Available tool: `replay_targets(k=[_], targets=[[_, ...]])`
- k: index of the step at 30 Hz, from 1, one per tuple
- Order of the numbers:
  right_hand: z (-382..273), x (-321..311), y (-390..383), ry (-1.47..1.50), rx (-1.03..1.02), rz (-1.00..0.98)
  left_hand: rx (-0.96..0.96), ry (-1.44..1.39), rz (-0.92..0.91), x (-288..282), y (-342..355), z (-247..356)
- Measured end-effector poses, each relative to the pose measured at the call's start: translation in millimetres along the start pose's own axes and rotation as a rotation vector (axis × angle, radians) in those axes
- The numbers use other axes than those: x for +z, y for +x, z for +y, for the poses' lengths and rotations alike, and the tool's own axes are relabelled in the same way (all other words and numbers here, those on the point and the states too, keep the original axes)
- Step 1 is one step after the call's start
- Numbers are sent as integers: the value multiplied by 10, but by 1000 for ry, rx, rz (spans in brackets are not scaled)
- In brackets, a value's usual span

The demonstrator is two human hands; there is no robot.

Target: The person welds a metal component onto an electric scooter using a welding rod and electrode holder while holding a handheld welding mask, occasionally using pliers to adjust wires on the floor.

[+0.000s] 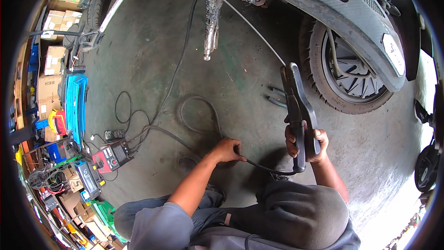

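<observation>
- Gripping the black electrode holder [299, 119], right hand [306, 144] has its grip closed round the handle; the holder stands near upright above the concrete floor [240, 78].
- A thin welding rod [253, 28] runs from the holder's top up-left to the scooter's underside, glowing orange at the tip beside the locking pliers [212, 23].
- Left hand [227, 150] lies on the black cable [259, 165], fingers curled loosely on it, grip not fully closed.
- Rear wheel [344, 71] sits right of the holder.
- Red welding machine [112, 155] stands at left.
</observation>
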State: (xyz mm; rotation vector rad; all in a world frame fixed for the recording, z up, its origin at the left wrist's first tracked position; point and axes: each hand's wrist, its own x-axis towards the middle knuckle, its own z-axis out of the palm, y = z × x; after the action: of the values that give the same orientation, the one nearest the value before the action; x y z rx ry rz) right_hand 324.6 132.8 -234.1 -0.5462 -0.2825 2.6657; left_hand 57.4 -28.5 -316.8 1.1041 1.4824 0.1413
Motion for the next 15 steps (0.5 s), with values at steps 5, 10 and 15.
replay_targets(k=[5,10,15], targets=[[35,2,12,25,38,-12,-14,31,14,11,-12,-45],[185,-143,-117,10,75,55,5,46,24,14,-8,-12],[206,-55,-164,101,-3,-4,24,30,28,26,8,-24]])
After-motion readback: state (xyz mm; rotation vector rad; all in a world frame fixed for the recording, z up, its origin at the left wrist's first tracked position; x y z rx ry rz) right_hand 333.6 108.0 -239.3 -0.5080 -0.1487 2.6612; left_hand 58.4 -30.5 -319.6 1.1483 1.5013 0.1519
